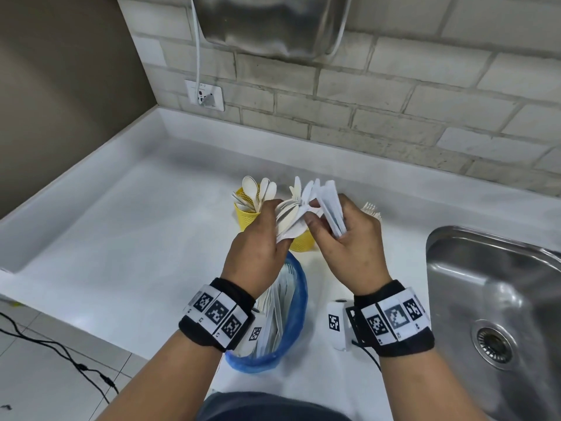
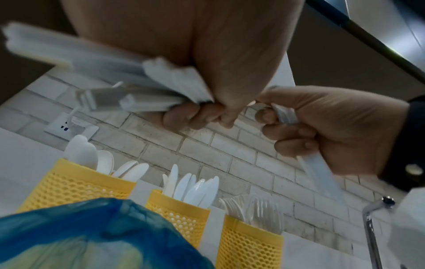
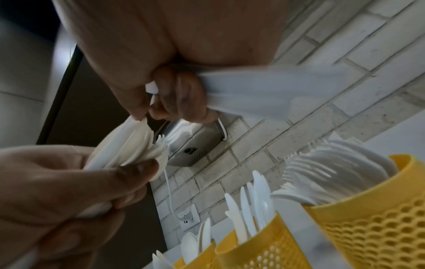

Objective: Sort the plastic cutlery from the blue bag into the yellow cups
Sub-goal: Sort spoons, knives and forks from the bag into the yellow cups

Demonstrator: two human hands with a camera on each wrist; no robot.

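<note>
Both hands are raised over the white counter, each gripping a fan of white plastic cutlery. My left hand holds a bundle of spoon and fork heads. My right hand holds a stack of handles, and its thumb touches the left bundle. Three yellow mesh cups stand behind: spoons, knives, forks. From the head view the hands cover most of the knife cup and the fork cup. The blue bag lies open below the wrists, with more cutlery inside.
A steel sink sits at the right, its faucet near the fork cup. A wall socket with a white cord and a metal unit are on the brick wall. The counter drops off at the left, above a tiled floor with a black cable.
</note>
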